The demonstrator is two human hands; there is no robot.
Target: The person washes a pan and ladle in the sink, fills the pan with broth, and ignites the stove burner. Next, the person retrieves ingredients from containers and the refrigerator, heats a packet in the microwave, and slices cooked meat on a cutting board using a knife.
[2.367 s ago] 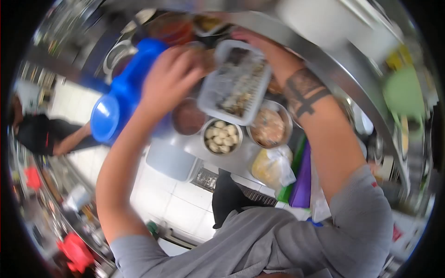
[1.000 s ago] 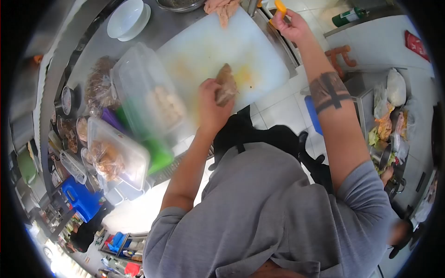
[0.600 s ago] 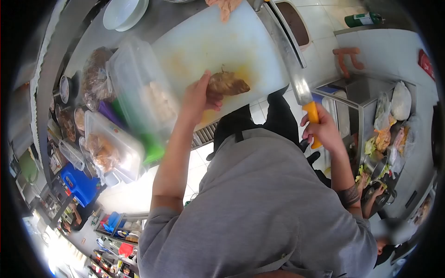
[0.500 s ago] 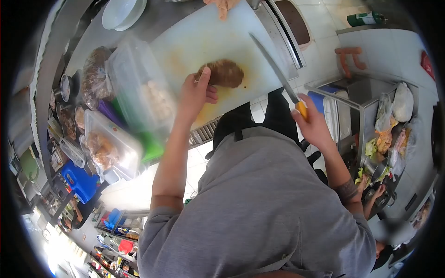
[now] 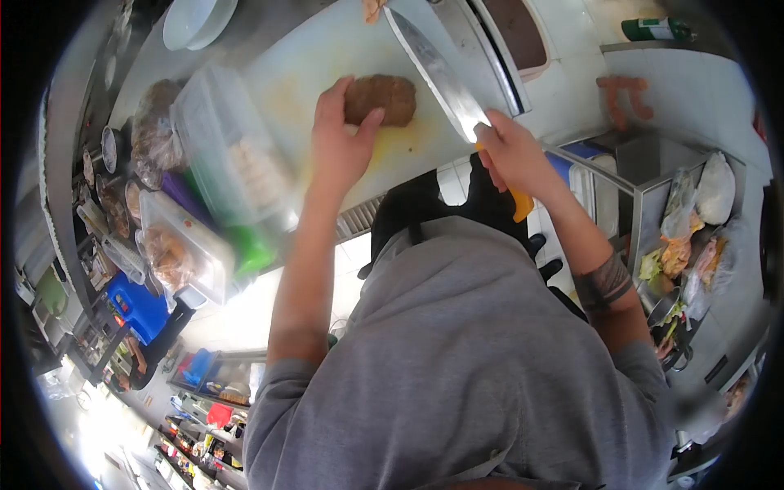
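A brown block of what looks like cooked meat (image 5: 392, 100) lies on the white cutting board (image 5: 302, 61). My left hand (image 5: 343, 131) grips its left end, thumb on the near side and fingers on the far side. In my right hand (image 5: 510, 151) is a large kitchen knife (image 5: 437, 69) with a yellow handle. Its blade points up and left over the board, to the right of the meat and apart from it. Near the blade's tip, a pale tan piece of food (image 5: 372, 8) shows at the board's far edge, partly out of view.
Left of the board stand a clear plastic container (image 5: 224, 147), a lidded tub (image 5: 184, 253) with bagged food and a bag of brown food (image 5: 157, 122). A white bowl (image 5: 200, 20) sits at the back. Bagged food and greens crowd a steel counter (image 5: 633, 184) on the right.
My left hand now holds the meat from its left end, and the meat has shifted up and left. My right hand has raised the knife and brought it leftward, turning the blade's flat into view.
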